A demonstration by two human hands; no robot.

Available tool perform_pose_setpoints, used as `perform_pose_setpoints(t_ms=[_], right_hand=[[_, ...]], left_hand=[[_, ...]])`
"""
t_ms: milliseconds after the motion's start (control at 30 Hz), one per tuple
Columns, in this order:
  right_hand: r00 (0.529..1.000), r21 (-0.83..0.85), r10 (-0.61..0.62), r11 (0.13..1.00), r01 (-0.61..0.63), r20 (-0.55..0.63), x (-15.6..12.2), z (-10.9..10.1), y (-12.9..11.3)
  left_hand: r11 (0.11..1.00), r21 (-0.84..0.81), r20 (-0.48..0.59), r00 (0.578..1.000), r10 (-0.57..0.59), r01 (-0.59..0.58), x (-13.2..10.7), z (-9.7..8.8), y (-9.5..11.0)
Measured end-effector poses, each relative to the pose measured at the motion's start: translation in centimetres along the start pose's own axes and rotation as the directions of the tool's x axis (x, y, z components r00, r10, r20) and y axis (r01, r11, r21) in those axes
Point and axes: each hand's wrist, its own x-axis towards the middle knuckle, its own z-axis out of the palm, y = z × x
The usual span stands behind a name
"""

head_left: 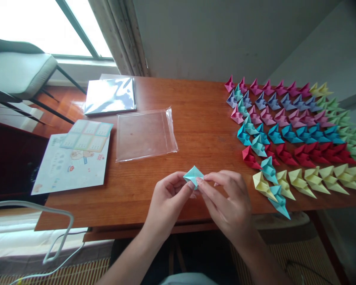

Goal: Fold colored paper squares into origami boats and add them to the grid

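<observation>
Away points blue fold (193,174) peak, base crosswise.

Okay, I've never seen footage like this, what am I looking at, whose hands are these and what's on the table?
There is no machine here: one camera sits on a person's head and looks down at their own two bare hands. The left hand and right hand pinch a light blue folded paper just above a wooden table. To the right lie rows of folded paper shapes in pink, purple, blue, red, yellow and green. To the left are a clear plastic sleeve, a shiny pack and a printed sheet.
</observation>
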Motion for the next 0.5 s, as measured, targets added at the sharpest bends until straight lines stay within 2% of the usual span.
perform_pose_setpoints(t_ms=[67, 167, 267, 333, 400, 500], right_hand=[[1.0, -0.001, 0.006, 1.0, -0.006, 0.008, -0.2, 0.1, 0.2], [0.999, 0.077, 0.032, 0.996, -0.034, 0.029, -0.5, 0.2, 0.3], [0.987, 0.244, 0.152, 0.957, -0.16, 0.051, -0.6, 0.1, 0.3], [0.947, 0.374, 0.313, 0.872, -0.318, 0.075, -0.6, 0.1, 0.3], [0.878, 0.486, 0.456, 0.74, -0.464, 0.143, -0.5, 0.1, 0.4], [0.802, 0.552, 0.506, 0.589, -0.591, 0.318, -0.4, 0.3, 0.9]], left_hand=[[1.0, 0.004, 0.033, 0.999, -0.01, 0.01, -0.1, 0.2, 0.2], [1.0, 0.019, 0.025, 1.0, -0.011, 0.011, -0.1, 0.3, 0.1], [0.998, 0.059, 0.034, 0.999, -0.011, 0.009, -0.1, 0.2, -0.3], [0.996, 0.087, 0.058, 0.998, -0.015, 0.01, -0.1, 0.1, -0.5], [0.993, 0.121, 0.076, 0.997, -0.012, 0.002, -0.1, -0.1, -0.7], [0.985, 0.172, 0.101, 0.995, 0.004, -0.022, -0.1, -0.4, -1.0]])
